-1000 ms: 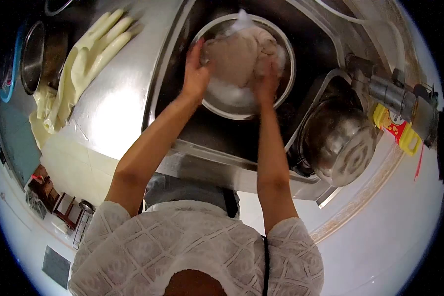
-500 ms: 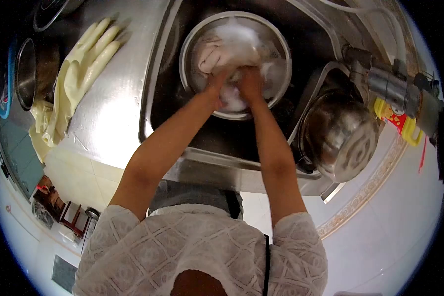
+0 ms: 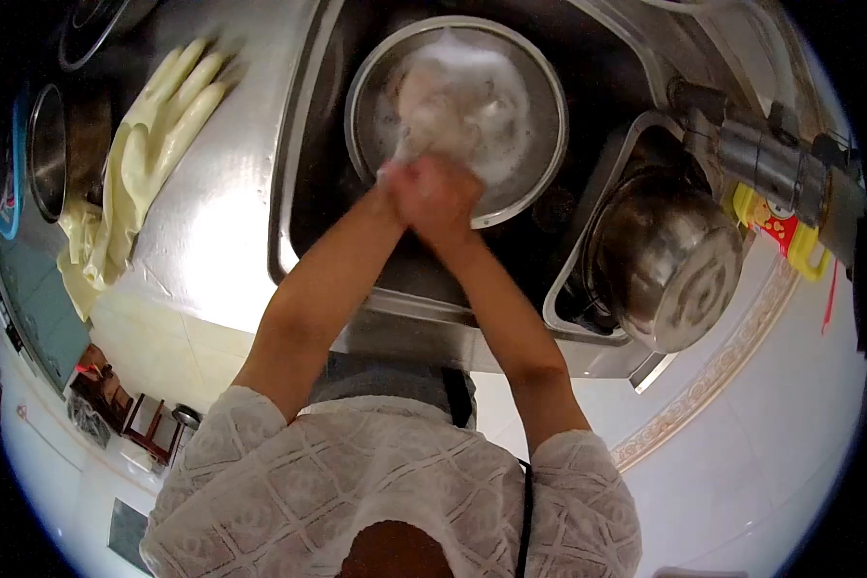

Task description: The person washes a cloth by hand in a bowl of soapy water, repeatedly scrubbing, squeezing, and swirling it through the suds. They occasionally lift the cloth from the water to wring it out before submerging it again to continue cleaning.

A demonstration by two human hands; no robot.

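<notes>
A round metal basin (image 3: 554, 144) stands in the dark sink (image 3: 308, 193), holding sudsy water and a pale, wet cloth (image 3: 424, 101). At the basin's near edge my left hand (image 3: 403, 188) and my right hand (image 3: 445, 197) are pressed together, the right partly over the left. Both are closed around a part of the cloth, whose rest trails up into the suds. Motion blur softens the fingers, and the gripped part is mostly hidden.
Pale yellow rubber gloves (image 3: 149, 154) lie on the steel counter (image 3: 222, 222) at left, beside metal pots (image 3: 48, 149). An upturned metal pot (image 3: 665, 260) sits in the small right basin, below the faucet (image 3: 761, 159).
Both hands have come up out of the suds toward the near rim and closed together, drawing part of the cloth with them. The suds have shifted.
</notes>
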